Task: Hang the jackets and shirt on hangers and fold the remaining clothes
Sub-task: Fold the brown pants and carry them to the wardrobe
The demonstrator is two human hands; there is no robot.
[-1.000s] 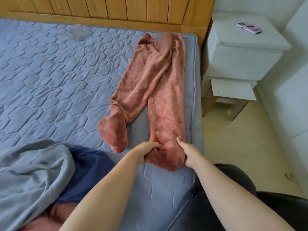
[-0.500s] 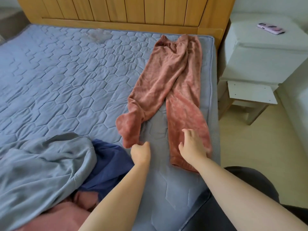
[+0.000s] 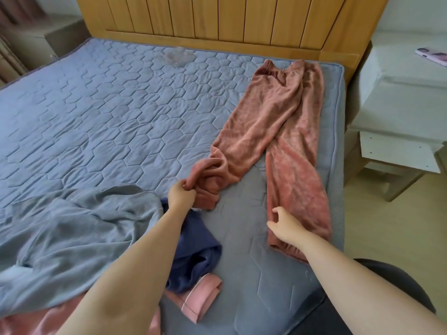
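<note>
Rust-pink fleece trousers [image 3: 273,122] lie lengthwise along the right side of the blue quilted bed [image 3: 101,122], waistband toward the headboard. The left leg is bunched at its cuff, and my left hand [image 3: 181,195] grips that bunched cuff. My right hand [image 3: 284,224] rests with loosely spread fingers on the inner edge of the right leg near its cuff. A grey garment [image 3: 72,228] is heaped at the near left, a dark blue garment [image 3: 193,252] lies under my left forearm, and a pink garment [image 3: 200,298] shows at the near edge.
The wooden headboard [image 3: 217,18] runs across the back. A white nightstand [image 3: 399,97] stands right of the bed with a pink phone [image 3: 433,55] on top. Pale floor [image 3: 387,226] lies to the right. A dark clothed knee [image 3: 377,298] is at the near right.
My left hand let go of the right leg's cuff, moved left and took hold of the left leg's cuff. My right hand slid up onto the right leg. The view shifted left.
</note>
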